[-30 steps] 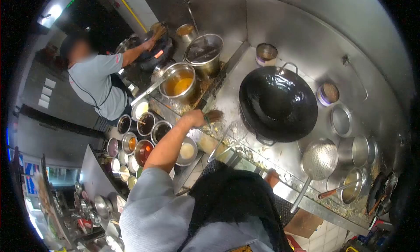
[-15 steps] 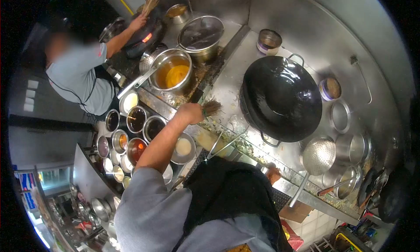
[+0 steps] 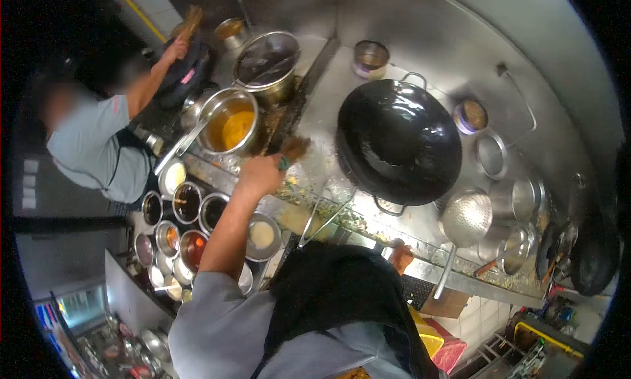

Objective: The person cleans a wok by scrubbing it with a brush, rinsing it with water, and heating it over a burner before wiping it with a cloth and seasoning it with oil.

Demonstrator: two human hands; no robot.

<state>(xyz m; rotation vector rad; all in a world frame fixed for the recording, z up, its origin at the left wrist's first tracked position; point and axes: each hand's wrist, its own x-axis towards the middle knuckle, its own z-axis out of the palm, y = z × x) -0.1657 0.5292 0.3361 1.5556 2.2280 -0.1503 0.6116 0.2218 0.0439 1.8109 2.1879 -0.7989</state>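
My left hand [image 3: 261, 175] is stretched forward, closed around a wok brush [image 3: 296, 149]. The brush's bristles are over the steel range top, left of a large black wok [image 3: 399, 142]. Oil or water glints on the wok's inner surface. Chopped green scraps [image 3: 345, 221] lie along the counter below the brush. Low at the counter's front edge, beside my apron, is my right hand [image 3: 401, 257]; its fingers are too small and partly hidden to read. A bent metal rod frame [image 3: 327, 218] stands between the two hands.
A co-worker [image 3: 98, 142] at the left holds a brush over another wok. A pot of orange liquid [image 3: 229, 122] and a second pot [image 3: 266, 67] stand between us. Sauce containers [image 3: 187, 201] crowd the left. A perforated skimmer [image 3: 467, 218] and steel pots [image 3: 513, 198] are at right.
The view has shifted, so the surroundings appear farther left. My left hand has drawn slightly toward the front with the brush, which is now angled more upward in view.
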